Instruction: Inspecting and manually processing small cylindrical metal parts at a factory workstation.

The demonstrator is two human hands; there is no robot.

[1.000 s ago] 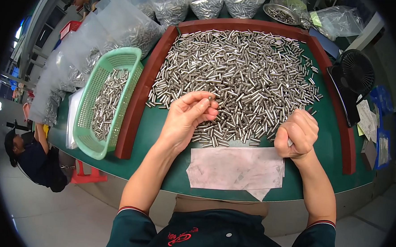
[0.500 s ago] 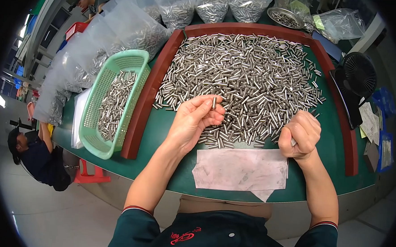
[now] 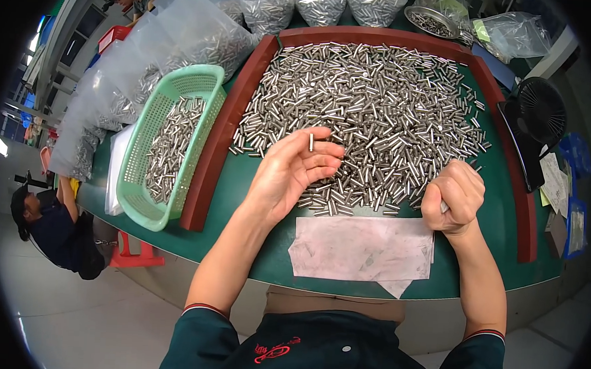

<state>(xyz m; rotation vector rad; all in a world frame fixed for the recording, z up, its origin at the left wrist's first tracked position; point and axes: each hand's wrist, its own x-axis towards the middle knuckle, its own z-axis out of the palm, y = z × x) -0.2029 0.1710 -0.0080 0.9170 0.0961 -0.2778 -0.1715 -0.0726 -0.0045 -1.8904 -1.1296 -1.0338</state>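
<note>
My left hand is over the near left edge of a heap of short shiny metal pins, palm turned inward. One metal pin stands upright against its index finger, while the other fingers are loosely curled and apart. To the right, my right hand is closed in a fist at the heap's near right edge. A bit of something pale shows within that fist, too little to name. Between my forearms lies a smudged, pale pinkish cloth or sheet.
Dark red rails border the heap on three sides of the green table. A green plastic basket holding pins stands left, by clear bags of pins. A black fan stands right. Two people are at far left.
My left fingers have opened out from a tighter pinch, and the pin now sits slightly further left and higher. My right hand remains a fist. The whole view has shifted slightly.
</note>
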